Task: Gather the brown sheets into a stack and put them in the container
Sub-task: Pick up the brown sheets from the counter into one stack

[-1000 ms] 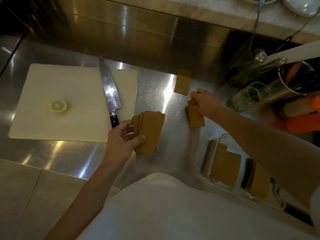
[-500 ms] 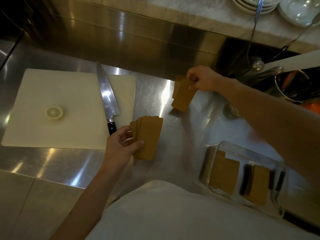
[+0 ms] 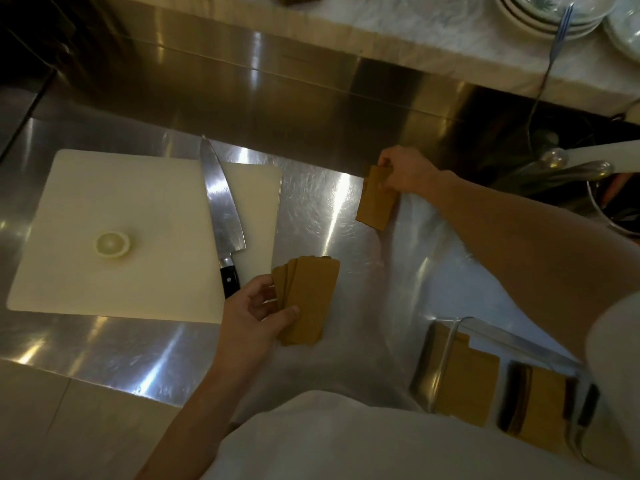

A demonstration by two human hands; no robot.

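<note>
The left hand (image 3: 254, 315) grasps a fan of about four brown sheets (image 3: 308, 299), the right hand (image 3: 407, 169) pinches roughly two more (image 3: 375, 200), and the glass container (image 3: 446, 355) holds two stacks.

The worktop (image 3: 145, 355) is shiny silver with bright white streaks of light on it. The cutting board (image 3: 114, 209) is a pale cream colour. On it lies a round slice (image 3: 112, 244) that looks pale yellow, maybe lemon, though the light is dim. The knife (image 3: 221, 206) has a silver blade and a black handle with small silver dots. The sheets (image 3: 311, 299) are plain brown, with no pattern. The container (image 3: 446, 355) is see-through. The plates (image 3: 550, 15) are white with dark stripes round the rim.
</note>
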